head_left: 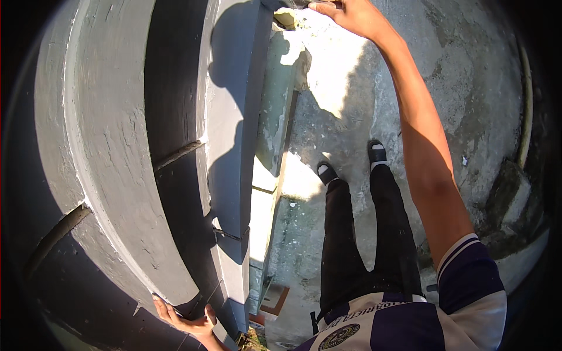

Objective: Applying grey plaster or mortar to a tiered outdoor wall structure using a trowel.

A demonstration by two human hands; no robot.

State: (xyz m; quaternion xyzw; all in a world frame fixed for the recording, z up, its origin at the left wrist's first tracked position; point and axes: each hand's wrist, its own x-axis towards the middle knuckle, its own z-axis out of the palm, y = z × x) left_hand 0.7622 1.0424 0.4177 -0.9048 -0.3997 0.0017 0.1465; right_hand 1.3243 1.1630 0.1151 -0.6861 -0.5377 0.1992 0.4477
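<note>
My left hand (186,322) is at the lower left, against the near end of a long grey painted ledge (120,117). Its fingers lie along one side and the thumb stands apart on the other. My right arm reaches far forward, and the right hand (354,14) is at the top edge, partly cut off. Its thumb and fingers point left and come together near a small dark thing at the far end of a second grey ledge (234,146). What they hold is too small and cropped to make out.
Dark recesses run between the grey ledges. A lower pale green wall edge (272,111) borders the sunlit concrete floor (328,76). My feet in dark sandals (377,153) stand there. On the right are a stone block (508,193) and a pipe (527,111).
</note>
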